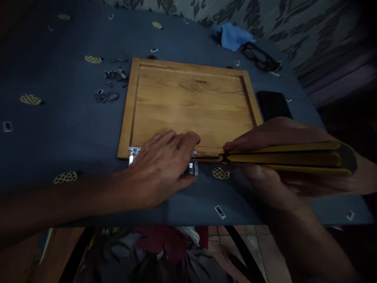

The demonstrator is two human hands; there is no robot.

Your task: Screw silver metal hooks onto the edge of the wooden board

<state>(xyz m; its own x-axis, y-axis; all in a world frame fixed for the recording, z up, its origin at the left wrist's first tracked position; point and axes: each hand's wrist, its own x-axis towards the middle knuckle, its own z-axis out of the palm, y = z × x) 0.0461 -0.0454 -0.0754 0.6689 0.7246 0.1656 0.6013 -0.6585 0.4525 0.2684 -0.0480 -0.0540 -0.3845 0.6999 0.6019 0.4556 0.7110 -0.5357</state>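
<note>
A framed wooden panel (191,102) lies flat with its recessed face up. Along its near edge sits a shiny metal fitting (134,152), with screws showing at its left end. My left hand (165,169) covers most of this fitting and holds it against the frame, thumb on the near side. My right hand (271,173) is closed around the yellow and black handle of a screwdriver (282,158). The screwdriver lies nearly level, its shaft pointing left to the fitting's right end. The tip is hidden or too dark to make out.
Loose metal fittings (116,74) and small screws (110,84) lie left of the panel on a blue patterned tablecloth (64,129). At the back right are a blue cloth (232,36) and dark glasses (260,59). A flat black object (273,105) lies right of the panel.
</note>
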